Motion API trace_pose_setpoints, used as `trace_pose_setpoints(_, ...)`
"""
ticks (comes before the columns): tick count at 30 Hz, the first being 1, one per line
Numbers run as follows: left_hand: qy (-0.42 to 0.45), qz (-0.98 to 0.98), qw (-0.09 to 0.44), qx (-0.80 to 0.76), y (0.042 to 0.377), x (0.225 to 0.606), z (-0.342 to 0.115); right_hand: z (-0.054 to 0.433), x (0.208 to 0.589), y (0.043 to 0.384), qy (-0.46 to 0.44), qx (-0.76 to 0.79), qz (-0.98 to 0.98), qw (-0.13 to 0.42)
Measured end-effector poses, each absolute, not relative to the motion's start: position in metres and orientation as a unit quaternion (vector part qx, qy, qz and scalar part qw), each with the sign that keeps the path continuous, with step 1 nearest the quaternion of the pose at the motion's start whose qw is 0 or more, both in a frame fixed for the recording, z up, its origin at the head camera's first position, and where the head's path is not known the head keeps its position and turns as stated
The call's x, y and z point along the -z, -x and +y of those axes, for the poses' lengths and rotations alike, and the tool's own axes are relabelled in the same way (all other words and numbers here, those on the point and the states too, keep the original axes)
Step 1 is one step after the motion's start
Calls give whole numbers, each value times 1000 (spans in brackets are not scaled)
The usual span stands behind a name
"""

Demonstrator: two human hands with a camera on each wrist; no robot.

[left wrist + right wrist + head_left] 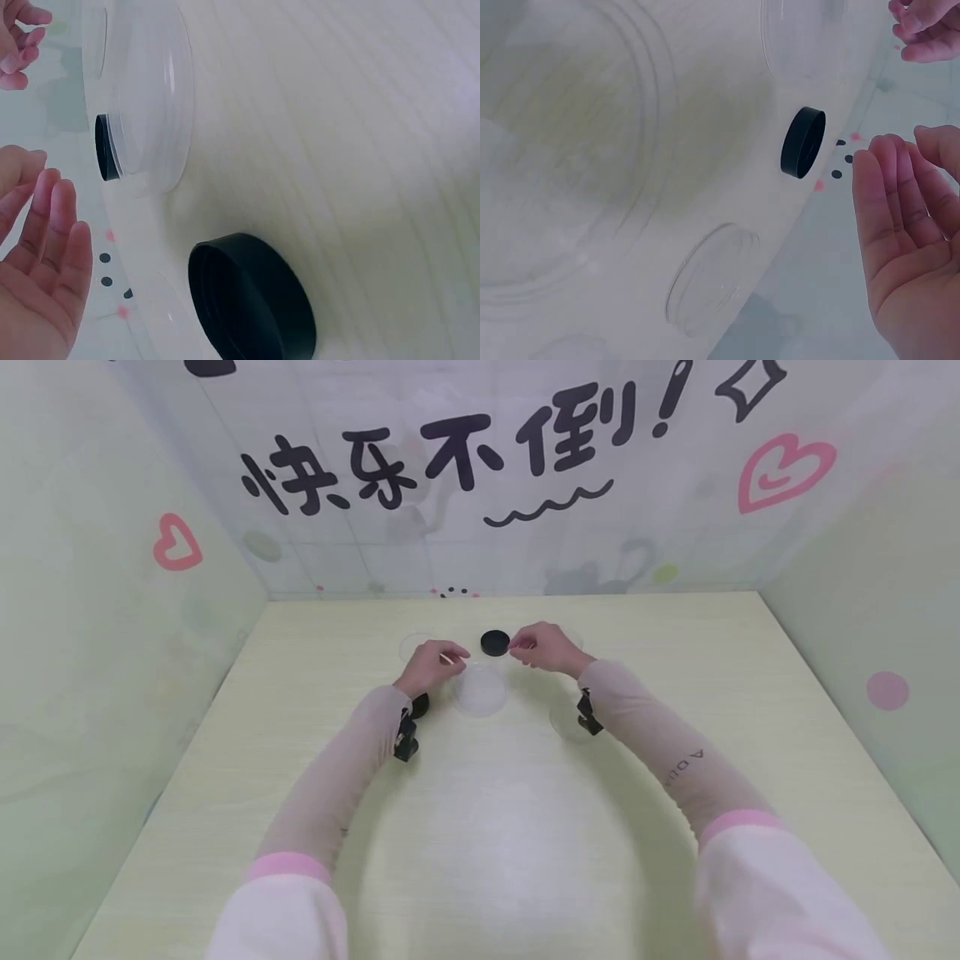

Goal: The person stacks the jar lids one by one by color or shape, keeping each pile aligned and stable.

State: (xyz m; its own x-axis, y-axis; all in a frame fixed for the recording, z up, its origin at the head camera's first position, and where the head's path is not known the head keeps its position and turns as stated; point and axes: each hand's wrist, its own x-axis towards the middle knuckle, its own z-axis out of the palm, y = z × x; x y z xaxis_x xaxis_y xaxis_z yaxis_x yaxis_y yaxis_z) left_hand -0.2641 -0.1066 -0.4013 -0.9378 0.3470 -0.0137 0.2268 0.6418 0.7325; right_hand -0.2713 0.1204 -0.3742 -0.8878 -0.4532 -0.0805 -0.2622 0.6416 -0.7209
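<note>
My left hand [429, 668] hovers over the table, fingers loosely bent and nothing between them. A clear round plastic container [481, 692] stands just to its right. Beside my left wrist lies a black round lid [420, 705], seen large as a hollow black lid [255, 296] in the left wrist view. My right hand [549, 647] is raised just right of a second black lid [495, 642], also with loosely curved fingers. In the right wrist view its palm [911, 247] holds nothing, and the second black lid [804, 142] sits apart from the fingertips.
Clear round pieces lie around: one behind my left hand [408, 647], a clear dish [712, 277] near the table's far edge by my right hand, and a clear disc [566, 727] under my right wrist. Printed walls [450, 560] enclose the pale table [480, 827] behind and at both sides.
</note>
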Motion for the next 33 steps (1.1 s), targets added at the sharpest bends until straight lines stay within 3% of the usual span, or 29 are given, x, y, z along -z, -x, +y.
trace_pose_setpoints(15,-184,904,48,-384,258,388,-72,162,366,268,188,366,903,123)
trace_pose_setpoints(33,-223,909,45,-350,263,391,-31,204,365,265,158,363,916,68)
